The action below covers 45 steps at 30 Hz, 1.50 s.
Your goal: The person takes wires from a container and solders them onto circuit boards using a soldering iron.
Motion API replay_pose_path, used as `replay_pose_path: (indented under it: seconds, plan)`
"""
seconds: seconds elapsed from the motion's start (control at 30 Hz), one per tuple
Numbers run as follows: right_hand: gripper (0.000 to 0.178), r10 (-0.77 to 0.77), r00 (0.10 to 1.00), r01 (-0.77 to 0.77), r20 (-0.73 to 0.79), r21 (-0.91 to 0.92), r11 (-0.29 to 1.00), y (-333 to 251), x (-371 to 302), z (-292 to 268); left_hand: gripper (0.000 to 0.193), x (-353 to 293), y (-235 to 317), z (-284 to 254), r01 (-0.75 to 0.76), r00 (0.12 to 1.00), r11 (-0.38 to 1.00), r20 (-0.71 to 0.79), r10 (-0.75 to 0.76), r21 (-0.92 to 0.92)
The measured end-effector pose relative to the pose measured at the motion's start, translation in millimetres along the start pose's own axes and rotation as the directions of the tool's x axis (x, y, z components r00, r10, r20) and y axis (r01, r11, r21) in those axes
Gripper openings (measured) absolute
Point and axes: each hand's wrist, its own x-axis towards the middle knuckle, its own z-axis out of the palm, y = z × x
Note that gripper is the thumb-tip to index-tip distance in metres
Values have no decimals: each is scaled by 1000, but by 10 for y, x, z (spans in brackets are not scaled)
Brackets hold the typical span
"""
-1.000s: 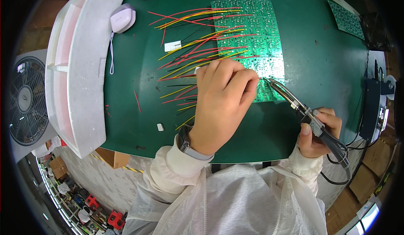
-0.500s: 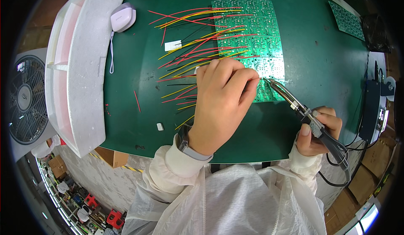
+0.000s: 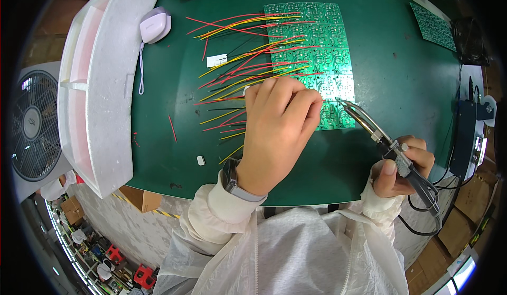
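A green circuit-board panel (image 3: 335, 33) lies on the green bench mat, with rows of red, yellow and black wires (image 3: 240, 73) running out from its left side. My left hand (image 3: 282, 123) reaches over the panel's lower left part, thumb and forefinger pinched on what looks like a thin wire end; the hand hides most of it. In my right hand (image 3: 404, 171) is a soldering iron (image 3: 376, 135) with a metal tube along its shaft. Its tip points at the panel's lower right part, close to my left fingertips; whether it touches the board I cannot tell.
A white foam tray (image 3: 108, 83) with compartments stands at the left, beside a lilac case (image 3: 156, 26) with a strap. A loose red wire (image 3: 172, 128) and a small white block (image 3: 200, 160) lie on the mat. Another circuit-board panel (image 3: 434, 26) is at the far right.
The soldering iron and my right hand have shifted slightly right, and the tip has moved away from my left fingertips. My left hand stays pinched in nearly the same place.
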Motion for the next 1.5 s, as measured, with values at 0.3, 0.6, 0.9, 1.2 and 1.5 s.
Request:
replay_pose_path:
  seconds: [0.3,0.6,0.9,1.2,1.5]
  plan:
    - [32,66,986,-59,-150,49,997,4,17,34,17,-3,11,-21,-108,994,983,34,104,145]
    - [33,206,978,-206,8,106,973,-39,-36,-22,14,3,29,-35,-71,997,991,49,66,114]
    - [34,196,980,-199,40,85,976,-43,-43,-13,15,22,33,-14,-33,999,998,39,31,57]
    - [34,189,981,-193,49,89,977,-38,-40,-13,15,20,32,-9,-56,998,997,2,56,55]
    - [33,184,982,-187,40,95,978,-27,-47,-20,16,22,30,-5,-61,998,998,-1,61,30]
